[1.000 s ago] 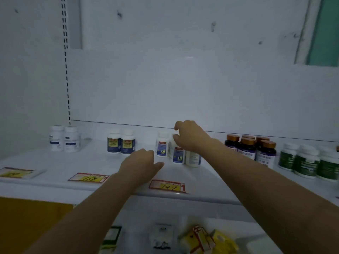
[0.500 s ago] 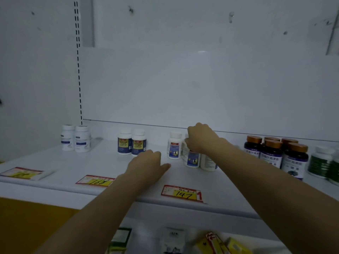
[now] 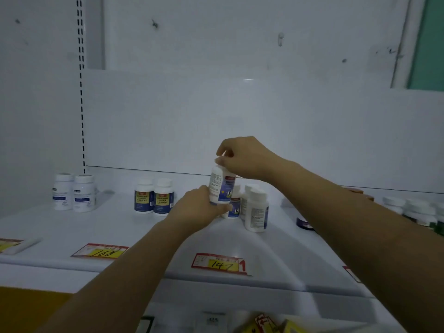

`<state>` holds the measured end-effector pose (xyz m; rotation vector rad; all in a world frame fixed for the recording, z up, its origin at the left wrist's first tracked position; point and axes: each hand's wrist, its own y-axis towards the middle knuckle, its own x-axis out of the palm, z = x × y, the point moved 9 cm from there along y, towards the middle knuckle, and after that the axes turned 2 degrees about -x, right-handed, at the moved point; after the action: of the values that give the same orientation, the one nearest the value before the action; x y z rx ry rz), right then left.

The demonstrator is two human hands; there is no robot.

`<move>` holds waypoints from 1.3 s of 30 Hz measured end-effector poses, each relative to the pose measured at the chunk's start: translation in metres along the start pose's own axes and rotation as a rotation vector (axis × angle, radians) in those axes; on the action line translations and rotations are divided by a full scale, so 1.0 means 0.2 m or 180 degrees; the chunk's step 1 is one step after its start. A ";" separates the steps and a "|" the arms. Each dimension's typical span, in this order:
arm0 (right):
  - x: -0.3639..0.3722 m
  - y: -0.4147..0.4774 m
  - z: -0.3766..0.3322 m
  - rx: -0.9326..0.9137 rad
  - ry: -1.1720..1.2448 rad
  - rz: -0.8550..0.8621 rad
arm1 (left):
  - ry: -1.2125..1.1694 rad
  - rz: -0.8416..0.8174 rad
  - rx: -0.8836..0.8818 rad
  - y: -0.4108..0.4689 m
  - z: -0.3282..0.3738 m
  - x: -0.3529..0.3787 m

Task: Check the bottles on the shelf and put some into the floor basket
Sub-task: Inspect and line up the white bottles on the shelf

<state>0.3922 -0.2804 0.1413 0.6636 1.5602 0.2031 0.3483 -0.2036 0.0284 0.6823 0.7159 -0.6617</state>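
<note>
1. Both hands are on one white bottle (image 3: 222, 185), and it is up off the shelf (image 3: 72, 227), in the air just in front of its own little cluster.
2. The right hand (image 3: 245, 157) comes in from above, its fingers (image 3: 219, 162) curled and clamped round the cap.
3. The left hand (image 3: 199, 207) takes the bottom end, fingers curled round the base of the bottle, one of them tucked beneath it.
4. The bottle stands close to upright, leaning a touch, with its blue and white label facing the camera.
5. Right behind it on the shelf is a matching bottle (image 3: 234, 205), partly hidden, and just beside that a taller white one (image 3: 257, 212) with its label turned sideways.
6. Over to the left, a pair of bottles with yellow and blue labels (image 3: 153, 199) stand side by side, touching.
7. Further left again, near the wall, is another pair of white bottles (image 3: 73, 192).
8. Far right, past the right forearm, are white-capped bottles with green labels (image 3: 418, 210).
9. On the front edge of the shelf lies a price tag reading 147 (image 3: 219, 264), below the hands, and a second tag reading 168 (image 3: 101, 251) to its left.
10. Down at the bottom edge, yellow packets (image 3: 264, 323) show on a lower level, too blurred to read.
</note>
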 end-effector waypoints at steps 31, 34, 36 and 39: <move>-0.04 -0.13 0.20 0.0647 0.2729 0.0419 | -0.1904 0.0004 -0.0042 -0.13 0.16 -0.07; -0.01 -0.14 0.20 0.0653 0.3032 0.0227 | -0.2041 -0.0055 -0.0152 -0.12 0.14 -0.07; 0.00 -0.14 0.21 0.0808 0.2813 0.0198 | -0.2054 0.0059 -0.0189 -0.12 0.13 -0.07; -0.02 -0.14 0.22 0.0858 0.2442 0.0394 | -0.1860 0.0163 -0.0139 -0.13 0.15 -0.06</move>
<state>0.4263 -0.3171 0.1257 0.9617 2.3085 0.3732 0.3329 -0.2384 0.0472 0.4308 0.1711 -0.7493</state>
